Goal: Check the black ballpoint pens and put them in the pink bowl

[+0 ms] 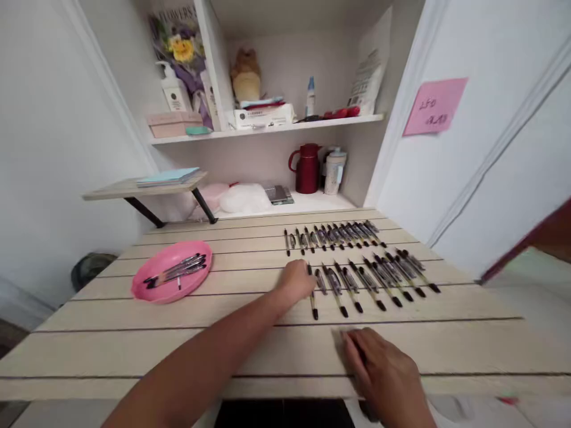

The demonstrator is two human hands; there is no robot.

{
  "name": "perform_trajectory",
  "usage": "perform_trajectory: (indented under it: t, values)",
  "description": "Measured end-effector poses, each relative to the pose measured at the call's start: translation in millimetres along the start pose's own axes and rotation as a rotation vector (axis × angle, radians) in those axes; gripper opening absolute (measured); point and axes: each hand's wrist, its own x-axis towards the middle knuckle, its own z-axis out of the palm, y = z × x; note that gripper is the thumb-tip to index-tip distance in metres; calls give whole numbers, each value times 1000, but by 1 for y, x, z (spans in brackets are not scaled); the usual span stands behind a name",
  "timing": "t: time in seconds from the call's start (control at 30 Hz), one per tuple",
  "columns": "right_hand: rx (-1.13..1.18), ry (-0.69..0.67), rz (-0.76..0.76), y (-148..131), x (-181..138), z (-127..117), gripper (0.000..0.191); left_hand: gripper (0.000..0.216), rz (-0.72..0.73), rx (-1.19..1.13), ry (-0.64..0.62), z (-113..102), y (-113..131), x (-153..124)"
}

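Note:
My left hand (298, 279) is closed at the left end of the front row, its fingertips on the upper part of a slim pen (313, 303) with black ends. Beside that pen, several more pens (354, 294) lie slanted side by side, with shorter grey, see-through pieces between them. Behind is a second row of similar pens (332, 236). My right hand (386, 371) rests curled near the table's front edge, with nothing visible in it. To the left, a pink plate (143, 290) carries a loose bunch of dark and silver pen-like pieces (181, 270).
The slatted table (250, 345) meets a white shelf unit at the back. A small raised stand (111, 189) with blue paper on top is at the back left. A red jug (307, 169) and a pale cup (334, 172) stand on the lower shelf.

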Motion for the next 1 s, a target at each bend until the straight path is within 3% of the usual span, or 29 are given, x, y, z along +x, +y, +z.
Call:
perform_trajectory:
  t: [1.0]
  values:
    - [-37, -37, 49, -6, 5, 0, 28, 43, -8, -101, 6, 3, 12, -3]
